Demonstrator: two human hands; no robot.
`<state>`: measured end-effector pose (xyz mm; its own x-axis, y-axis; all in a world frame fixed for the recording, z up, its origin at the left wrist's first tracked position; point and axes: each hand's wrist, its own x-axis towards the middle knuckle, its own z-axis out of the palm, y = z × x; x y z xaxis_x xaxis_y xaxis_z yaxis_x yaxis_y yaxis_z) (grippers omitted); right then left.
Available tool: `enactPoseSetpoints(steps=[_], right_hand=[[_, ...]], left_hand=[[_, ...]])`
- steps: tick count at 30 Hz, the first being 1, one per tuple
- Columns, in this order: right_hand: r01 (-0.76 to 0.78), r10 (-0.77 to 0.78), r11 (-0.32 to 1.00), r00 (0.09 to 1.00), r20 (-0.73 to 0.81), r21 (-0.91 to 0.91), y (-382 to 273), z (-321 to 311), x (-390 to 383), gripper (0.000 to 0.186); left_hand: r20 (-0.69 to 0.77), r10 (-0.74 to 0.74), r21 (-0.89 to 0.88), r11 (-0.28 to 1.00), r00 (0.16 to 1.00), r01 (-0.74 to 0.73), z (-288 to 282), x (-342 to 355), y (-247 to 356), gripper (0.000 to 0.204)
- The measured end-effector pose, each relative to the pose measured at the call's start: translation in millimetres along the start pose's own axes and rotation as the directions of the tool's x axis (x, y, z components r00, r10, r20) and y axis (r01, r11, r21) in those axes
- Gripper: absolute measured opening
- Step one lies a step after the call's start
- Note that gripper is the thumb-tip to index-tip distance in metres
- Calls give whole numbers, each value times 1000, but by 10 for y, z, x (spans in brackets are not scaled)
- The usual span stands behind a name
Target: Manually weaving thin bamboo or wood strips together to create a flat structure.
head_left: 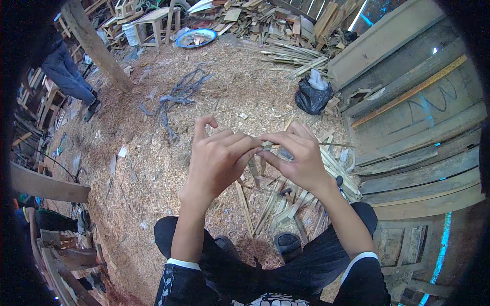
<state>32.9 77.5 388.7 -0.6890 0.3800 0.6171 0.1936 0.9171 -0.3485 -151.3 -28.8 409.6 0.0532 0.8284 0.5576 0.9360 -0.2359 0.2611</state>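
My left hand (223,156) and my right hand (300,156) meet at chest height, their fingertips closed on a small pale wooden piece (266,145). My left little finger is curled up and away from it. Thin sticks show behind my right fingers. Below my hands, long narrow wooden slats (244,209) lie scattered on the floor between and beyond my feet (287,245). A dark tool, which looks like a hammer (286,192), rests among the slats under my right hand.
Wood shavings cover the floor (138,132). A black bag (312,96), tangled grey strips (178,99) and a blue-rimmed basin (196,37) lie farther off, near scrap piles (265,20). A plank wall (408,148) runs along the right. Another person's legs (69,74) stand by a post (97,46).
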Motion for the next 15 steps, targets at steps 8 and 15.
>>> enactPoseSetpoints(steps=[8,15], right_hand=[[-1,1,1000,1000,-22,-4,-29,31,27,25],[-7,8,1000,999,-38,22,-15,41,28,26]], left_hand=[[-7,1,3,1000,1000,-1,13,-23,-14,12],[-49,15,-3,1000,999,-15,18,0,-10,10]])
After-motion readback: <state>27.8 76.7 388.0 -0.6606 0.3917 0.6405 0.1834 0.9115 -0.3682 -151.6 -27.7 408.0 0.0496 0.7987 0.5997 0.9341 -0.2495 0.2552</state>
